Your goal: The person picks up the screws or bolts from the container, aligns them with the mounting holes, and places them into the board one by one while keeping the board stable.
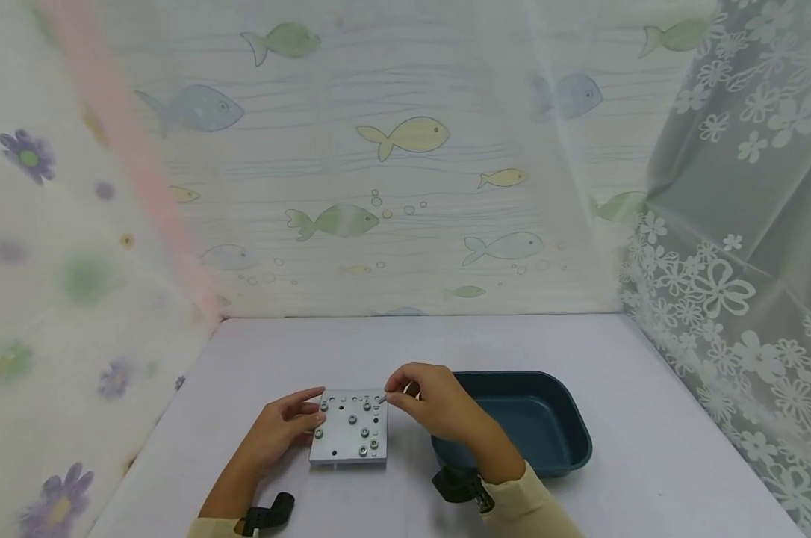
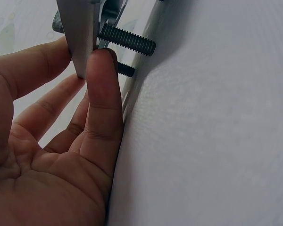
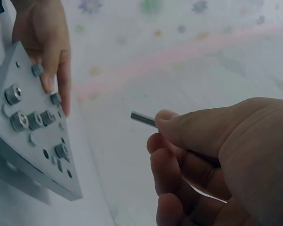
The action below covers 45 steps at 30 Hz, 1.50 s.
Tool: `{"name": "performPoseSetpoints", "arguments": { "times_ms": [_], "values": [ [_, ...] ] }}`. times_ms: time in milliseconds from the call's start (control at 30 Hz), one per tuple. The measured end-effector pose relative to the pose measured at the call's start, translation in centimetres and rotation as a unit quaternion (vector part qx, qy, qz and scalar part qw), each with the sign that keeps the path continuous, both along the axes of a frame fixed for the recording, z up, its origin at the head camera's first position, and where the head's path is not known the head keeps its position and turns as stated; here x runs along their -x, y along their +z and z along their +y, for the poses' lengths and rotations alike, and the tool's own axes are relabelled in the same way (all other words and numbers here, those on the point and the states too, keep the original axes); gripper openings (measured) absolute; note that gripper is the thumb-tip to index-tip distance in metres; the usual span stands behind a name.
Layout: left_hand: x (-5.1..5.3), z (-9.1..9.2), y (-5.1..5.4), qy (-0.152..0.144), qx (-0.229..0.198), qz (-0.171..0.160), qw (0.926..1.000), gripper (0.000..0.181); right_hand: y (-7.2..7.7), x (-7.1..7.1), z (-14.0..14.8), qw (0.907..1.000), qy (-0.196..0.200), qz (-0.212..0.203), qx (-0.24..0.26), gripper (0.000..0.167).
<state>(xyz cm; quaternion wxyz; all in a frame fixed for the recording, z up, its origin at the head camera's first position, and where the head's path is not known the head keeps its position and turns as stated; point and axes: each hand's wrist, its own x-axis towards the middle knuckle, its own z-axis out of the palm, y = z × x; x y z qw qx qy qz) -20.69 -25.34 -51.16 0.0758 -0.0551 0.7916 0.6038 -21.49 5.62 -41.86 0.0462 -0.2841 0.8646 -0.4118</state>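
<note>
A silver metal plate (image 1: 338,436) with holes and several socket-head screws (image 1: 352,420) sits on the table. My left hand (image 1: 281,427) grips its left edge between thumb and fingers. In the left wrist view, threaded screw shanks (image 2: 128,39) jut out from under the plate, beside a fingertip of the left hand (image 2: 61,155). Above the plate's far right corner, my right hand (image 1: 439,403) pinches a thin metal pin (image 3: 143,118) between thumb and index finger. The right wrist view shows the pin apart from the plate (image 3: 37,155); the end inside the fingers is hidden.
A dark teal rectangular tray (image 1: 573,441) stands right of the plate, partly behind my right forearm. A white cloth covers the table (image 1: 647,448). Patterned curtains hang at the back (image 1: 405,246) and on both sides. Black wrist cameras sit on both wrists.
</note>
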Motion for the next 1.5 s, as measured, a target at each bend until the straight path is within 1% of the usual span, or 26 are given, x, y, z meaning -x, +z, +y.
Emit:
{"name": "performPoseSetpoints", "arguments": {
  "times_ms": [167,367,533,733,900,1033,1167,1300,1500],
  "values": [
    [0.1,0.0,0.0,0.002,0.003,0.000,1.0000,0.060,-0.6,0.0,-0.8,1.0000,-0.002,-0.001,-0.006,0.013],
    [0.1,0.0,-0.1,0.004,0.002,-0.002,1.0000,0.059,-1.3,-0.2,-1.9,0.9999,-0.001,-0.004,-0.013,0.008],
    [0.1,0.0,-0.2,0.001,0.001,-0.003,1.0000,0.061,-1.9,-0.5,-2.8,0.9998,0.010,0.008,-0.012,0.006],
    [0.2,0.0,-0.3,-0.003,0.000,-0.005,1.0000,0.061,-2.8,-0.8,-4.1,0.9998,0.010,0.016,-0.007,0.004],
    [0.2,-0.1,-0.1,-0.007,0.010,0.000,0.9999,0.060,-3.7,-1.3,-5.5,0.9993,0.015,0.033,-0.008,0.005],
    [0.1,-0.1,0.0,-0.009,0.015,0.004,0.9998,0.060,-4.3,-1.8,-6.3,0.9990,0.022,0.038,-0.010,0.006],
    [0.2,-0.1,0.0,-0.012,0.016,0.006,0.9998,0.060,-4.7,-2.1,-6.8,0.9989,0.019,0.041,-0.006,0.006],
    [0.2,-0.1,-0.1,-0.013,0.016,0.010,0.9997,0.061,-5.1,-2.2,-7.1,0.9991,0.008,0.041,-0.005,0.006],
    [0.2,-0.1,-0.2,-0.009,0.013,0.006,0.9998,0.060,-5.9,-2.3,-7.7,0.9991,-0.007,0.037,-0.018,0.005]
  ]
}}
